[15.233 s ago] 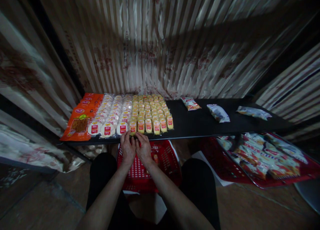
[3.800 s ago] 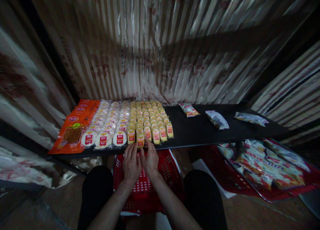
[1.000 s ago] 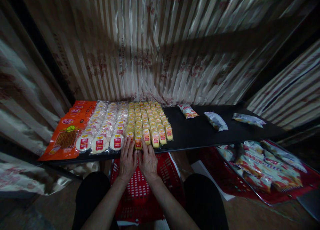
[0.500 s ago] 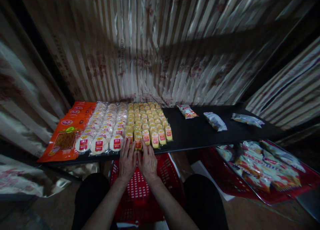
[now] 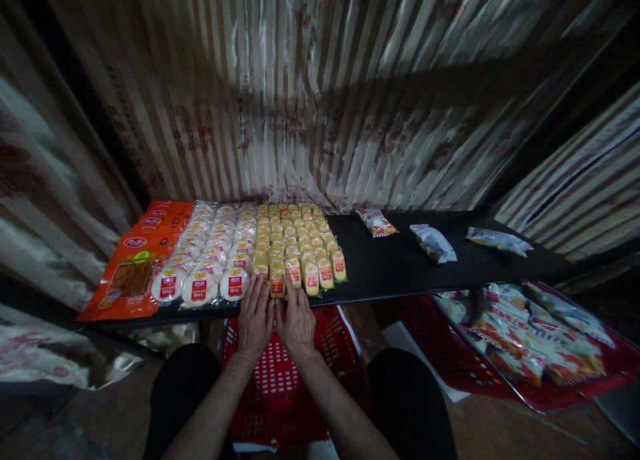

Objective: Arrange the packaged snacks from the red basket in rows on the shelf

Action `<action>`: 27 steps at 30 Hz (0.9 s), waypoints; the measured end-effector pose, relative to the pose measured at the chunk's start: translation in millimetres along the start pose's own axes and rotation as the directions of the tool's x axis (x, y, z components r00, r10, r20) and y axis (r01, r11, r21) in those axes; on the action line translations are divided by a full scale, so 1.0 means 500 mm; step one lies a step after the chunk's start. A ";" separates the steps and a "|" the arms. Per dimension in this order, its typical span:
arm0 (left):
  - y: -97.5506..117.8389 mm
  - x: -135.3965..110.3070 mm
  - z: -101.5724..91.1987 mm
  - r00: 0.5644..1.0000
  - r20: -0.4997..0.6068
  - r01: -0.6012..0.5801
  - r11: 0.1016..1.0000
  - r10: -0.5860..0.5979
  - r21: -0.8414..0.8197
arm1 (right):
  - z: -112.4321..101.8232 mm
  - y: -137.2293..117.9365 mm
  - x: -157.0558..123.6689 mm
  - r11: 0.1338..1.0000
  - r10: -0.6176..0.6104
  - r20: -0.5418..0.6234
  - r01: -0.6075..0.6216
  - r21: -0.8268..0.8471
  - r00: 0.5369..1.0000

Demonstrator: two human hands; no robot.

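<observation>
Side by side at the front edge of the black shelf (image 5: 380,273), my left hand (image 5: 255,323) and my right hand (image 5: 296,323) lie with fingers stretched forward. Their fingertips touch the front ends of the rows of small wrapped yellow cakes (image 5: 293,247), around one front yellow cake pack (image 5: 277,282). Neither hand is closed around anything. Left of the yellow packs are rows of round white rice crackers (image 5: 200,288) in clear wrappers. Orange snack bags (image 5: 131,267) overlap in a row at the far left.
Three loose snack bags lie apart on the right of the shelf, one a white-and-red bag (image 5: 376,223). Below right, a red basket (image 5: 555,397) holds several similar bags. Another red basket (image 5: 295,407) stands between my knees. Striped curtain (image 5: 300,100) hangs behind.
The view has shifted very slightly. My fingers have stayed at the front of the yellow cakes, with the right fingertips drawn in a little; the packs look the same.
</observation>
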State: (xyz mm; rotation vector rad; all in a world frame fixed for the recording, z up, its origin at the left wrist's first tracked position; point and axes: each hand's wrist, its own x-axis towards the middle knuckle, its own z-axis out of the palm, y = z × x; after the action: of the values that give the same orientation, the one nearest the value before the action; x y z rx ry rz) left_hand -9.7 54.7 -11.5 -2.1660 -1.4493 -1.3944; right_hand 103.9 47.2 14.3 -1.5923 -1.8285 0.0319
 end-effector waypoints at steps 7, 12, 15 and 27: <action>0.001 0.000 0.004 1.000 -0.003 -0.007 1.000 0.007 0.024 | 0.004 0.006 -0.005 1.000 -0.017 -0.022 0.017 0.015 1.000; 0.000 -0.002 0.004 1.000 0.008 -0.010 0.999 0.010 0.039 | 0.004 0.009 -0.011 1.000 -0.014 -0.038 0.014 0.013 0.999; 0.001 -0.003 0.004 1.000 0.014 -0.005 0.999 0.004 0.041 | 0.003 0.010 -0.013 0.999 -0.011 -0.029 0.012 0.032 1.000; 0.008 0.002 0.003 1.000 0.024 0.003 0.999 -0.004 0.032 | -0.017 0.016 0.008 0.984 -0.158 -0.079 0.163 0.074 0.984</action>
State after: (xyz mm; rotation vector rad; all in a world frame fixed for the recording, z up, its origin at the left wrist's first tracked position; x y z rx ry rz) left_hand -5.8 54.2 -10.3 -2.1690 -1.4740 -1.3422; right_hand 115.1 49.2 18.9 -1.3699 -1.8697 -0.0258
